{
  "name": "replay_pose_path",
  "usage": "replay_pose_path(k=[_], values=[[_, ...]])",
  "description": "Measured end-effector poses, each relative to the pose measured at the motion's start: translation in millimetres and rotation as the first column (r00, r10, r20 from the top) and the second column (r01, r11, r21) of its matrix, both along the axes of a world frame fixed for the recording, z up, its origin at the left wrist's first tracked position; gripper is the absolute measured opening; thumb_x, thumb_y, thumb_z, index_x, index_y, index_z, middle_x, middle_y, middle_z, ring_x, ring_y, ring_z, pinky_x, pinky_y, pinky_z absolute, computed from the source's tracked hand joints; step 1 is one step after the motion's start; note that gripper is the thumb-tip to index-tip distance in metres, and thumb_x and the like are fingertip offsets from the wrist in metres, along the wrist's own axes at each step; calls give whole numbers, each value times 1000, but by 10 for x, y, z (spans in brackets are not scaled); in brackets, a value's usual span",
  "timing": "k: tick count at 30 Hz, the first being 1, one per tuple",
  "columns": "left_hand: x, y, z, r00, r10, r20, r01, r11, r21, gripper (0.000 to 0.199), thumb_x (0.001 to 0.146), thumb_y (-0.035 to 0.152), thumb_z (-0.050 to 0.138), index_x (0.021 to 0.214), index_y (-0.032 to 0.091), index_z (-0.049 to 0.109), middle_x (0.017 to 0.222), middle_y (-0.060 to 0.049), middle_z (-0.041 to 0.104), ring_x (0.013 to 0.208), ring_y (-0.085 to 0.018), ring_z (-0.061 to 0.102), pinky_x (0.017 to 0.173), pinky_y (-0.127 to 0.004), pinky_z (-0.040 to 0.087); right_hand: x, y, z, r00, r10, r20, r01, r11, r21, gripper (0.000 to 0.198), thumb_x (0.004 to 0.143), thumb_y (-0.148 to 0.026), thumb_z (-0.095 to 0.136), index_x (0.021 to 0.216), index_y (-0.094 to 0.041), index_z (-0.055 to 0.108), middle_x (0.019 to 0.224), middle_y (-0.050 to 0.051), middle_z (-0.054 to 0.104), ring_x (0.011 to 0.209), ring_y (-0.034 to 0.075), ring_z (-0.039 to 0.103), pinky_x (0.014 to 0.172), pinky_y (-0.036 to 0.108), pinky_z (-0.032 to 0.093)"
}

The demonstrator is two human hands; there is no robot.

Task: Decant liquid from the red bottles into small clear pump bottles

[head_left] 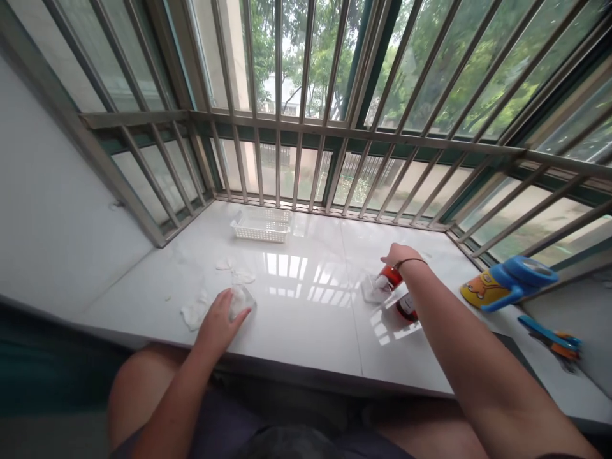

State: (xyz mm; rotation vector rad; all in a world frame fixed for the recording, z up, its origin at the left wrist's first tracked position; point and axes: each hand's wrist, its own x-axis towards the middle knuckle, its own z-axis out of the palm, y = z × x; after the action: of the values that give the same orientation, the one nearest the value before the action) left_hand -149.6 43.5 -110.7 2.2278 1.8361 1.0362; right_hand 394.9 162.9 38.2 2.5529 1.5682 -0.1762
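Observation:
My left hand is closed around the near side of a small clear box, with crumpled white tissue under and between thumb and fingers. Flat white pieces of tissue lie to its left, and more thin scraps lie just beyond. My right hand is reached forward, its fingers curled over a red bottle that my wrist partly hides. Beside that bottle is a clear tray with something white in it. A dark red bottle with a label stands nearer, partly behind my forearm.
A white perforated basket sits near the barred window. At the right lie a blue and yellow cup, blue and orange tools and a dark flat item. The glossy white ledge ends close to my knees.

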Motion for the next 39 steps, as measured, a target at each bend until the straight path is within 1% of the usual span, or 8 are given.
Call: replay_pose_path(k=[9, 15, 20, 25, 28, 31, 37, 39], values=[[14, -12, -26, 999, -4, -38, 4, 1000, 2, 53, 100, 50, 63, 144, 21, 55, 141, -17, 63, 135, -37, 63, 116, -57, 53, -251, 264, -105, 998, 58, 24, -58, 998, -26, 32, 102, -43, 71, 117, -15, 71, 117, 9, 73, 103, 21, 72, 93, 41, 61], [37, -24, -35, 1000, 4, -14, -4, 1000, 14, 51, 99, 48, 64, 141, 21, 57, 140, -18, 64, 133, -37, 64, 114, -56, 56, -1022, 525, -146, 976, 215, -19, -211, 968, 135, 31, 103, -43, 68, 120, -18, 70, 123, 9, 71, 107, 22, 70, 97, 43, 58], [32, -36, -16, 1000, 5, -13, -5, 1000, -1, 53, 98, 49, 63, 143, 21, 57, 141, -17, 64, 135, -38, 62, 115, -57, 54, -2002, 263, -292, 869, 490, -71, -443, 833, 333, 24, 97, -29, 71, 118, -18, 72, 123, 12, 71, 106, 23, 68, 95, 34, 52], [36, -35, 2, 1000, -7, -15, 7, 1000, -1, 54, 99, 48, 61, 145, 20, 55, 140, -18, 63, 135, -38, 61, 116, -58, 52, -2582, -746, -472, 704, 706, -80, -607, 656, 449, 12, 94, -26, 73, 105, -23, 72, 110, 7, 72, 103, 24, 65, 93, 34, 51], [33, -39, 7, 1000, -12, -24, 12, 1000, -1, 53, 100, 48, 61, 145, 21, 54, 141, -18, 62, 136, -39, 61, 115, -59, 53, -2509, -1404, -556, 652, 754, -82, -629, 598, 497, 12, 92, -17, 72, 102, -23, 71, 106, 6, 71, 101, 24, 64, 94, 35, 52], [37, -50, 35, 999, -24, -22, 24, 1000, -12, 53, 99, 49, 62, 145, 23, 54, 143, -17, 62, 137, -38, 61, 115, -58, 53, -2214, -1838, -611, 658, 747, -92, -521, 540, 661, 19, 91, -11, 69, 106, -23, 69, 105, 7, 70, 102, 26, 65, 94, 38, 53], [188, -119, 147, 991, -122, 62, 127, 987, -101, 55, 99, 47, 63, 148, 25, 52, 145, -12, 63, 139, -33, 61, 119, -51, 51, -1506, -2048, -638, 809, 565, -163, -314, 649, 693, 31, 94, -34, 73, 122, -25, 64, 114, 8, 71, 102, 28, 70, 89, 42, 58], [271, -147, 180, 981, -168, 93, 179, 976, -126, 56, 99, 44, 64, 150, 24, 52, 149, -12, 62, 142, -31, 60, 122, -50, 49, -1338, -2020, -647, 836, 538, -112, -322, 645, 693, 35, 93, -35, 72, 125, -25, 63, 112, 9, 71, 100, 31, 70, 88, 45, 58]])
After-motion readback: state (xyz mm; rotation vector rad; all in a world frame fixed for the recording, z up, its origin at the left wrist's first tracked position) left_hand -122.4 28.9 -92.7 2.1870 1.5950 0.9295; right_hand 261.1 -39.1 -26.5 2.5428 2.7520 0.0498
